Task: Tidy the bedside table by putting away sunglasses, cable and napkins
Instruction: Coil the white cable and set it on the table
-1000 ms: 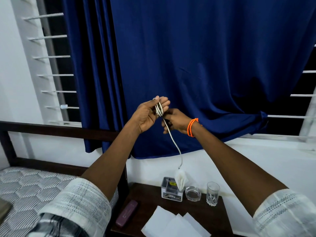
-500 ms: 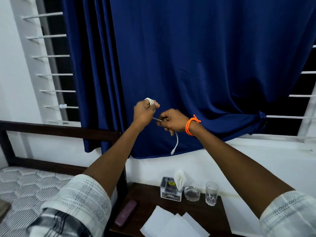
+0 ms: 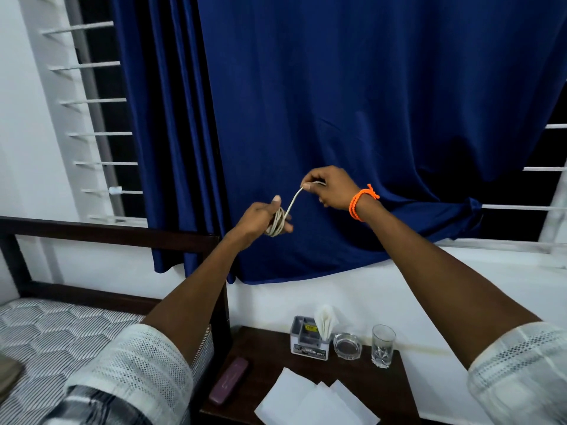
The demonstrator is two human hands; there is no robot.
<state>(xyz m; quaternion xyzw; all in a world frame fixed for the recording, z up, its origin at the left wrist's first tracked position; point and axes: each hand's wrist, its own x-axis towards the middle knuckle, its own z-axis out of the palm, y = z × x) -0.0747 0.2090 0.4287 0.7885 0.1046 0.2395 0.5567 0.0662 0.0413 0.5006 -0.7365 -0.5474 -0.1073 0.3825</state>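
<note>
A white cable (image 3: 278, 223) is coiled round the fingers of my left hand (image 3: 260, 220), held in mid-air before the blue curtain. My right hand (image 3: 333, 190), with an orange bracelet, pinches the cable's free end up and to the right, the strand taut between both hands. Below, on the dark bedside table (image 3: 383, 394), lie white napkins (image 3: 313, 403) spread flat near the front edge. A maroon glasses case (image 3: 228, 380) lies at the table's left edge. No sunglasses are visible.
At the back of the table stand a grey holder (image 3: 310, 340) with a folded napkin, a glass ashtray (image 3: 347, 346) and a drinking glass (image 3: 383, 345). A bed (image 3: 46, 338) with a dark headboard is at left. The blue curtain (image 3: 352, 102) hangs behind.
My left hand has dropped lower with the coil on it. My right hand has risen and pulled the last length of cable up to the right; no end dangles any more.
</note>
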